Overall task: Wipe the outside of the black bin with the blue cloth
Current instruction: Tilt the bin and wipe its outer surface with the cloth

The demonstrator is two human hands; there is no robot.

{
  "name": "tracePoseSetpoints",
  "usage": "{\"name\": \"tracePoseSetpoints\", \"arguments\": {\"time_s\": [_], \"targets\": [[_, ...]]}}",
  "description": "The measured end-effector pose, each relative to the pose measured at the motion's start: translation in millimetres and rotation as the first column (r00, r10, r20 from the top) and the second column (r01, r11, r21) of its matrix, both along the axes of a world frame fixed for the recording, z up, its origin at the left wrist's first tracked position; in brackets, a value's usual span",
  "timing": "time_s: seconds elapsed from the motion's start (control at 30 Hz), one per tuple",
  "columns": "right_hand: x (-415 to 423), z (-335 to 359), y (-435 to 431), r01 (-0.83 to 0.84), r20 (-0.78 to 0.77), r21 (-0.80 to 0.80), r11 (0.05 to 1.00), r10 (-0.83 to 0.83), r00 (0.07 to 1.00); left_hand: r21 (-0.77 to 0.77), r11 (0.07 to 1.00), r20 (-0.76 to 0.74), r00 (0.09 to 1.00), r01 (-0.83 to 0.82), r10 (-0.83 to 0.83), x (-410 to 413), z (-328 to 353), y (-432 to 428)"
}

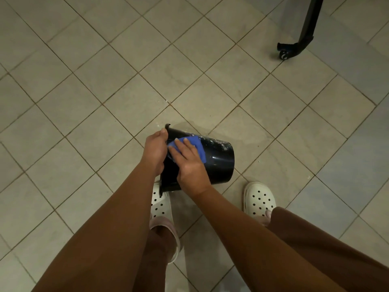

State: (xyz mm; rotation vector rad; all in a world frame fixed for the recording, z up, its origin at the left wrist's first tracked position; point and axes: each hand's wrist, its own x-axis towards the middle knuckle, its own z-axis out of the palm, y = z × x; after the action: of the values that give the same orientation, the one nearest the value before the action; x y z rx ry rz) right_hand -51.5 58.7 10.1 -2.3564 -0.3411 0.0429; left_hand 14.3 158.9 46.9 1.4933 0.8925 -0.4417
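- The black bin (219, 163) is held sideways above the floor (84, 102), long axis 9-to-3 o'clock, rim (167, 127) at 9.
- The left hand (154, 148) clamps its fingers on the rim.
- The right hand (189, 163) presses flat fingers (181, 144) on the blue cloth (199, 145); the speckled wall (221, 145) lies toward 3 o'clock.

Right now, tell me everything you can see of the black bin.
The black bin is a round, glossy, plastic-looking bucket tipped sideways above the tiled floor, open end left, base right. Whitish specks dot its upper side. The left hand grips its rim; the right hand presses the blue cloth flat against its wall.
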Motion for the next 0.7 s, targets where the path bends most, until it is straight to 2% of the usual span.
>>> {"name": "tracePoseSetpoints", "arguments": {"time_s": [0.07,0.17,0.27,0.33,0.5,0.6,0.7], "targets": [[13.7,2.7,-1.6,0.009,-0.05,-0.002,1.0,-0.009,0.999,-0.028,1.0,0.006,1.0,-0.01,0.011,0.0,-1.3,0.9],[28.9,2.3,-12.5,0.137,-0.124,-0.003,0.991,-0.136,0.983,-0.036,0.999,0.009,1.0,-0.015,0.016,-2.0,0.7,-2.0],[17.6,8.1,-9.8,0.227,-0.126,-0.021,0.974,-0.228,0.966,-0.028,1.0,0.007,1.0,-0.003,0.003,-1.8,2.1,-3.6],[5.0,11.7,0.2,0.203,-0.074,-0.032,0.979,-0.205,0.976,-0.031,0.999,0.0,1.0,-0.01,0.01,-0.7,3.3,-1.2],[35.8,13.6,-0.3,0.055,-0.12,0.039,0.998,-0.05,0.991,-0.06,0.998,0.021,1.0,-0.015,0.017,-5.1,4.5,0.6],[45.2,12.3,-8.4,0.105,-0.161,0.033,0.994,-0.098,0.982,-0.049,0.998,0.035,0.999,-0.025,0.027,-5.9,4.4,-4.8],[25.5,15.3,-5.2,0.236,-0.187,-0.022,0.971,-0.236,0.954,-0.016,1.0,0.015,1.0,-0.026,0.026,-4.2,5.9,-7.1]]}}
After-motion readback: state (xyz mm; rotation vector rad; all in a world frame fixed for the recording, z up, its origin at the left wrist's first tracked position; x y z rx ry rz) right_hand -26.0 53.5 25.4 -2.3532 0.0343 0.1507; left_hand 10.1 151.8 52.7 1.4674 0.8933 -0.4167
